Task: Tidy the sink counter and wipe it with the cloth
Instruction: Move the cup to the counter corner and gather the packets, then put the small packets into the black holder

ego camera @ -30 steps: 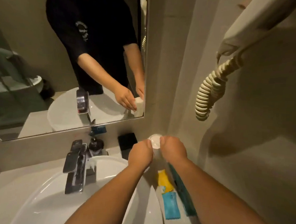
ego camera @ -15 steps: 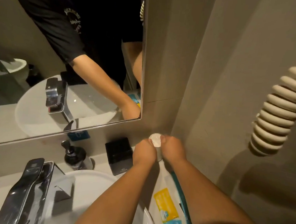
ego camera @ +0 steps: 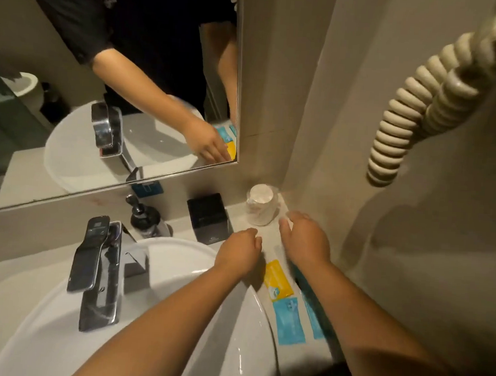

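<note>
A wrapped white cup (ego camera: 261, 204) stands upright in the back right corner of the pale counter (ego camera: 270, 237). My left hand (ego camera: 238, 252) hovers just in front of it with loosely curled fingers, holding nothing. My right hand (ego camera: 304, 239) is beside the cup's right, fingers spread, also holding nothing. Under my right wrist lie a yellow sachet (ego camera: 277, 279), a blue sachet (ego camera: 288, 321) and a teal packet (ego camera: 310, 305), partly hidden by my forearm. No cloth is in view.
A black box (ego camera: 208, 216) and a dark soap pump bottle (ego camera: 144, 218) stand against the back wall. The chrome faucet (ego camera: 96, 268) rises over the white basin (ego camera: 210, 310). A mirror (ego camera: 110, 92) hangs above, and a coiled cord (ego camera: 405, 116) dangles on the right wall.
Both hands have let go of the wrapped cup and drawn back toward me. The cup now stands alone in the corner. The view has moved closer and lower.
</note>
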